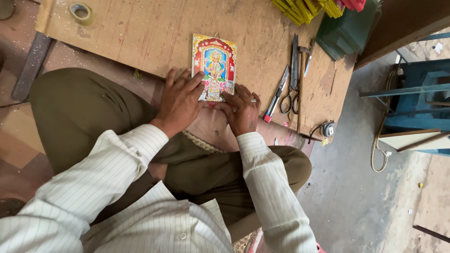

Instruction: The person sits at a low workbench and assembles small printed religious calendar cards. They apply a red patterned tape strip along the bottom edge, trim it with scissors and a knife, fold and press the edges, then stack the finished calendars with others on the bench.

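Here we see a person who sits cross-legged on the floor, in olive trousers and a white striped shirt, in front of a low worn wooden board (154, 28). On the board lies a small rectangular colourful picture plaque with a red arch and a golden border (214, 63), flat, its lower edge close to the near edge of the board.

The left hand (180, 100) lies flat, fingers spread and a little apart, over the lower left corner of the plaque; it presses on it and does not close around anything. The right hand (243, 110) rests at the lower right corner, at about 5 o'clock from the plaque's middle; its fingers are bent and their tips touch the bottom edge. A ring is on one finger. Whether this hand pinches something small, we cannot tell.

At 3 o'clock from the plaque, apart from it, lie a pair of dark metal scissors (291, 75), a utility knife with a red end (277, 96) and a thin hammer with a wooden handle (302, 84), side by side. At 10 o'clock, far on the board's corner, lies a roll of tape (80, 12). At 2 o'clock stands a stack of dark green sheets (347, 33), with yellow glittering strips (300, 9) just beside it.
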Tool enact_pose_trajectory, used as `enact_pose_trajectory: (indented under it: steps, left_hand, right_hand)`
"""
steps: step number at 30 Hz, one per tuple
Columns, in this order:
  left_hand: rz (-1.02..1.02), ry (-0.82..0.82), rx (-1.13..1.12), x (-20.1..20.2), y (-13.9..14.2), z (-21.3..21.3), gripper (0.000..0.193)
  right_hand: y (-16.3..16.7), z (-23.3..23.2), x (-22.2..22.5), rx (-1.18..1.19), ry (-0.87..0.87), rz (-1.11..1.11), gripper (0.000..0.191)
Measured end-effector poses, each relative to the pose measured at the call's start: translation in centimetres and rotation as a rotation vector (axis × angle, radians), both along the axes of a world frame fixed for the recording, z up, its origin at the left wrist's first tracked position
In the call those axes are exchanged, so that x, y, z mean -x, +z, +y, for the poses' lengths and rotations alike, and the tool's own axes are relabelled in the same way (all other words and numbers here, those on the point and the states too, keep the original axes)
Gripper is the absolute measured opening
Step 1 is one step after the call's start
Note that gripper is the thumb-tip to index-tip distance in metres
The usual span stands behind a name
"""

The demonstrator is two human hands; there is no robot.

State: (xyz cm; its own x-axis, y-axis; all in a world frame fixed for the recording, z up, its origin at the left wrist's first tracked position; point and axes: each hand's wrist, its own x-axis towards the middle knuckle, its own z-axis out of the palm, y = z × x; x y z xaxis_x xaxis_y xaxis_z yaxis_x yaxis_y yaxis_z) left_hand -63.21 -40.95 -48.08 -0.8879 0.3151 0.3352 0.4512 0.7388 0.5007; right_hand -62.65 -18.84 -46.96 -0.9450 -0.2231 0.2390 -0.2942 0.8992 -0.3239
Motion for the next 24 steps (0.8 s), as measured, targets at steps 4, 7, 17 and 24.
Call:
enact_pose_trajectory:
  steps: [4,7,17,24]
  left_hand:
    - [-0.007,-0.030,-0.036,0.0,-1.2,0.1,0.048]
    - [-0.010,-0.041,-0.067,-0.1,-1.5,0.2,0.048]
    - [0.004,-0.002,-0.095,-0.7,-1.4,0.9,0.046]
    - [0.038,-0.061,-0.046,-0.8,-1.0,0.2,0.050]
  right_hand:
    - [-0.3,0.3,-0.1,-0.023,0.010,0.004,0.042]
    - [-0.4,0.2,-0.2,-0.018,-0.007,-0.018,0.042]
    - [-0.3,-0.2,-0.4,-0.038,0.003,0.062,0.045]
    - [-0.1,1.5,-0.3,-0.150,0.165,0.091,0.040]
